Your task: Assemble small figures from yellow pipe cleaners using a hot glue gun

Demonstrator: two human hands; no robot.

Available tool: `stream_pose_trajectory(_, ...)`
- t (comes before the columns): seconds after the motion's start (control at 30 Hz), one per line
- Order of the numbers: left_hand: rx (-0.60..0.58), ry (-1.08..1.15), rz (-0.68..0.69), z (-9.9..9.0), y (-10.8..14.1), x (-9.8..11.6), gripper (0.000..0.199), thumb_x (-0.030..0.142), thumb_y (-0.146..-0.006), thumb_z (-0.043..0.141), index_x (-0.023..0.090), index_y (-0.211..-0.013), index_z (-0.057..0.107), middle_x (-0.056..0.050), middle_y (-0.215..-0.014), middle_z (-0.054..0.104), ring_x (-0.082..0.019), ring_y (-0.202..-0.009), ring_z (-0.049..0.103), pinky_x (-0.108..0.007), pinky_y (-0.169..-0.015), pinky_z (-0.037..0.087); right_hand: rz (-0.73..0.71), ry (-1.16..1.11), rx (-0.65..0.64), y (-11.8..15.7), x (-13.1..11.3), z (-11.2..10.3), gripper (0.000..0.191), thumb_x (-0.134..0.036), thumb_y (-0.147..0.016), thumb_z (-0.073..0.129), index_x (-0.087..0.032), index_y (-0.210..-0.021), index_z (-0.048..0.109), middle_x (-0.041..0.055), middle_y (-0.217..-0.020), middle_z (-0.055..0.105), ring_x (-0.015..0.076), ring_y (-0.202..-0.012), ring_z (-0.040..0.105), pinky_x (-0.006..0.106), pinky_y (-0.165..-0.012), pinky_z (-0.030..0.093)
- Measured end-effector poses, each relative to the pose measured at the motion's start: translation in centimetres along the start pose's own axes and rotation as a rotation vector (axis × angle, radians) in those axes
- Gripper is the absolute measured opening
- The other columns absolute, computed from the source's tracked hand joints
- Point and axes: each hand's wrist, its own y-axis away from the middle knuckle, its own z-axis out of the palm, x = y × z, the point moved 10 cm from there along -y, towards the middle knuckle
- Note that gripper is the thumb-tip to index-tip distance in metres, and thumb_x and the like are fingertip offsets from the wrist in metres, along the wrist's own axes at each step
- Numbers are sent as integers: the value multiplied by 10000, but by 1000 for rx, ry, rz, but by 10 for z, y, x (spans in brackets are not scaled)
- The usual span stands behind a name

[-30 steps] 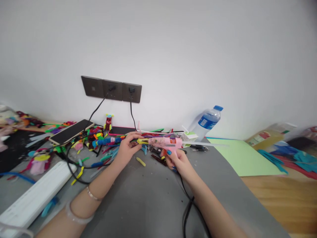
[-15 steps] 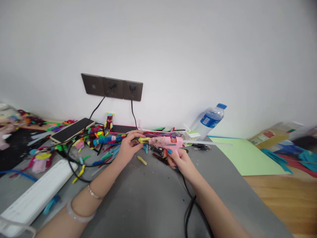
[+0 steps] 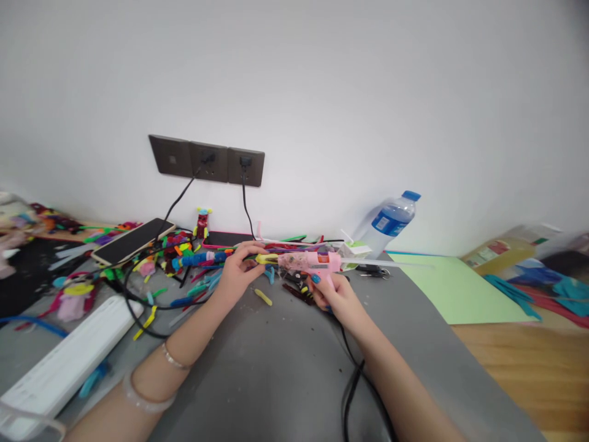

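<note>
My right hand is wrapped round the handle of a pink glue gun, which points left. A long translucent glue stick juts from its back end. My left hand pinches a small yellow pipe-cleaner piece right at the gun's nozzle; whether the two touch I cannot tell. Another short yellow pipe-cleaner piece lies on the grey table below. Dark brown pipe-cleaner pieces lie beneath the gun, partly hidden by it.
Colourful pipe cleaners and small figures crowd the left. Nearby are a phone, a white power strip-like box and black cables. A water bottle, keys and light green paper are at right.
Both hands, the glue gun and the yellow piece stay almost in place. The whole view has shifted very slightly.
</note>
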Motion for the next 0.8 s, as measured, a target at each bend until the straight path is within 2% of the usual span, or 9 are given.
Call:
stream_pose_trajectory(0.4,21,-9,-9,-3,-1,0,177,196,-682,754,194,-858,734,-96,-1105,616,-257,-1079,601,-316,-781,521,44,-8,17,0,2,-3,581,-769,-733,582,-209,-628,464,-72,-395,369,73,-391,268,229,-421,243)
stream_pose_trajectory(0.6,27,-20,7,-4,0,1,173,191,-695,750,198,-867,729,-92,-1107,620,-251,-1080,600,-330,-819,524,29,-3,19,0,1,-5,551,-726,-764,589,-220,-606,438,-64,-392,385,74,-392,272,235,-424,240)
stream_pose_trajectory(0.8,30,-31,32,-5,-1,1,169,189,-712,735,208,-879,724,-87,-1140,598,-241,-1098,595,-302,-790,523,9,-12,30,-1,3,-6,568,-732,-768,585,-222,-582,417,-61,-398,381,73,-392,276,235,-422,234)
